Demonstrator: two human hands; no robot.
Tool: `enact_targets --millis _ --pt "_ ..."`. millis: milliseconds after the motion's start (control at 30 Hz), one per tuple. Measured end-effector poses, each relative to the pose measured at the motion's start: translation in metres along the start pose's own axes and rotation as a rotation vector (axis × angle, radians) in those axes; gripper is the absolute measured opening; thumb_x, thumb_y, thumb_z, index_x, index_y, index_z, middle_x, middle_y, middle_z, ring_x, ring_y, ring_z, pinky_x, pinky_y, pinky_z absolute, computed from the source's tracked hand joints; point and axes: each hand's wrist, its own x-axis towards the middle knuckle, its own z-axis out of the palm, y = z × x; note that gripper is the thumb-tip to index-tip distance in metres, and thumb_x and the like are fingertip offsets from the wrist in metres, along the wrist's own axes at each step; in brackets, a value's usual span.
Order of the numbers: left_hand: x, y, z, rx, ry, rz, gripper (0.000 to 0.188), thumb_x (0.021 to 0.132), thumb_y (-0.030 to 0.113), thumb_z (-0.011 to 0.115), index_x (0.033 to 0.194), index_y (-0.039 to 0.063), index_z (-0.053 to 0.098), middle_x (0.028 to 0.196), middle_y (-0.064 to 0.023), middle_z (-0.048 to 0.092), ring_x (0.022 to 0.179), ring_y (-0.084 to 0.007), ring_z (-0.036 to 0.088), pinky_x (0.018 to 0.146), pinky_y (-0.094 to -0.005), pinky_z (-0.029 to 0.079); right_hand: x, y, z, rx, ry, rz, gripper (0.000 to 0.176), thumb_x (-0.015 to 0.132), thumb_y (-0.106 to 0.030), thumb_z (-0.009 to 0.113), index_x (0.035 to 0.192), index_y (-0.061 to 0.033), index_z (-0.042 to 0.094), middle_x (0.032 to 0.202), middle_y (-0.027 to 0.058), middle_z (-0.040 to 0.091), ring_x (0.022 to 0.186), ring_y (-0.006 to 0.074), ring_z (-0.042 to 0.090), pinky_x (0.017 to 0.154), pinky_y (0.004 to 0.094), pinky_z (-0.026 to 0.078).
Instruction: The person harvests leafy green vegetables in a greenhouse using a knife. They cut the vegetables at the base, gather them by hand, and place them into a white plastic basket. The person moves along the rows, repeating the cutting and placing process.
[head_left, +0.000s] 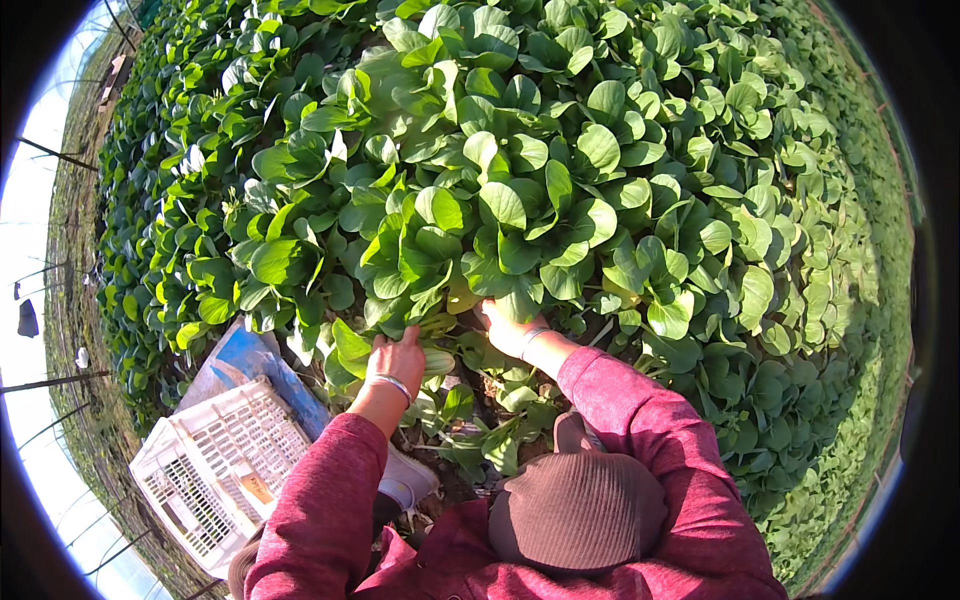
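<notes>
Dense leafy green plants that look like bok choy (502, 206) fill the ground before me. My left hand (396, 365) is closed around a cut or pulled leafy green (437, 362), its pale stem base showing to the right of the fingers. My right hand (506, 328) reaches in low among the stems, right of my left hand; leaves cover its fingertips, so what it holds is hidden. Loose leaves (501, 442) lie on the dark soil below both hands. Each wrist bears a band or bracelet.
A white plastic crate (217, 465) stands at the lower left, with a blue and white sheet or sack (262, 367) beyond it. A light-coloured shoe (409, 480) is beside the crate. Greenhouse framing and film curve along the left edge.
</notes>
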Motion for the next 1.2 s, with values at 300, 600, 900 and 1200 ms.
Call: enact_targets --millis 300,600,900,1200 --pt "-0.01 0.009 -0.02 -0.103 -0.156 0.076 0.024 0.077 0.011 0.063 0.099 0.003 0.069 0.128 -0.0125 0.052 0.092 -0.0297 0.068 0.082 -0.0432 0.052 -0.037 -0.029 -0.065 -0.435 -0.07 -0.073 0.027 0.085 -0.019 0.056 0.105 -0.0011 0.062 0.094 0.0199 0.067 0.085 0.0373 0.066 0.075 0.0433 0.054" --pt "-0.087 0.011 -0.07 -0.54 -0.04 0.299 0.05 0.07 0.018 0.071 0.119 0.011 0.064 0.138 -0.009 0.046 0.112 -0.0326 0.058 0.095 -0.0403 0.049 -0.137 -0.021 -0.127 0.036 -0.114 -0.003 0.036 0.085 -0.028 0.071 0.114 -0.0073 0.064 0.085 0.0019 0.066 0.061 0.011 0.062 0.056 0.0265 0.052" --pt "-0.172 0.005 -0.201 -1.038 0.158 0.311 0.083 0.061 0.012 0.085 0.135 0.004 0.047 0.112 -0.0126 0.065 0.102 -0.0204 0.062 0.093 -0.0337 0.048 -0.214 -0.135 -0.217 0.699 -0.258 -0.014 0.052 0.088 -0.035 0.071 0.13 -0.0127 0.049 0.083 -0.0028 0.062 0.065 0.0043 0.058 0.045 0.0168 0.042" --pt "-0.22 0.042 -0.234 -1.365 0.218 0.57 0.077 0.067 0.002 0.083 0.135 0.003 0.048 0.119 -0.0053 0.062 0.108 -0.013 0.056 0.098 -0.0309 0.044 -0.278 -0.214 -0.241 0.803 0.003 -0.257 0.052 0.088 -0.017 0.07 0.134 -0.0082 0.049 0.098 -0.0007 0.061 0.073 0.0057 0.057 0.058 0.0182 0.048"
